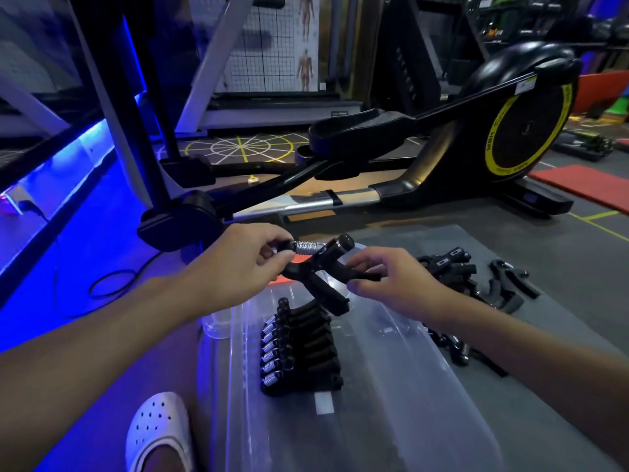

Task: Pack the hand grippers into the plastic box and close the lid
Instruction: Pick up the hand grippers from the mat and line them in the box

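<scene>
Over the clear plastic box (401,396), we hold one black hand gripper (323,274) between both hands. Our left hand (238,264) pinches its spring end with curled fingers, and our right hand (391,284) grips one handle. Inside the box, along its left side, a row of packed grippers (299,349) stands pressed together. Loose grippers (466,277) lie heaped on the grey mat (544,253) to the right. An elliptical trainer (493,137) stands at the far side.
</scene>
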A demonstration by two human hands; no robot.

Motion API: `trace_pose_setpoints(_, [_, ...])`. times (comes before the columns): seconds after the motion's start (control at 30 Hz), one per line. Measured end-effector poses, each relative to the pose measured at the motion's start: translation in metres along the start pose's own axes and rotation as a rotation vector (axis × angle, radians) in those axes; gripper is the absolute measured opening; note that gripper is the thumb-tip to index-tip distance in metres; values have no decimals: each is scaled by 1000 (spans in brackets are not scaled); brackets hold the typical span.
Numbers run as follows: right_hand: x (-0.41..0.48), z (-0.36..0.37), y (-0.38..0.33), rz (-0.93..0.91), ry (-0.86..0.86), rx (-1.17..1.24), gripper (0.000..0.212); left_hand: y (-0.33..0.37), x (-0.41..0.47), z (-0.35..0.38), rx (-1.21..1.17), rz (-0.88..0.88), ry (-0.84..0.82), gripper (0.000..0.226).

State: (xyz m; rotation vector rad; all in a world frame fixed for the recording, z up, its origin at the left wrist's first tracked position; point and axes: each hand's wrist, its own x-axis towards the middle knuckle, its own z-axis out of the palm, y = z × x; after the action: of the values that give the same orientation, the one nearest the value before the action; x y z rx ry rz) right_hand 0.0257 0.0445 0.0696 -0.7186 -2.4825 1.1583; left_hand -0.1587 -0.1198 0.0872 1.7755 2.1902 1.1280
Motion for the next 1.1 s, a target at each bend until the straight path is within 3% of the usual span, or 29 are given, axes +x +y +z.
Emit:
trace_pose_setpoints(0.17, [2, -3, -2, 14, 96, 58, 17, -6, 3, -4, -134, -148, -47, 8])
trace_pose_setpoints(0.4, [-1, -10, 0, 35, 209, 107, 22, -6, 7, -1, -84, -134, -158, 17])
trace_pose_setpoints(0.7, [-14, -14, 0, 22, 150, 57, 21, 6, 13, 17, 17, -30, -247, 32])
trace_pose_setpoints(1.1, [-24, -10, 1, -15, 34, 91, 24, -1, 7, 19, 117, -41, -302, 18])
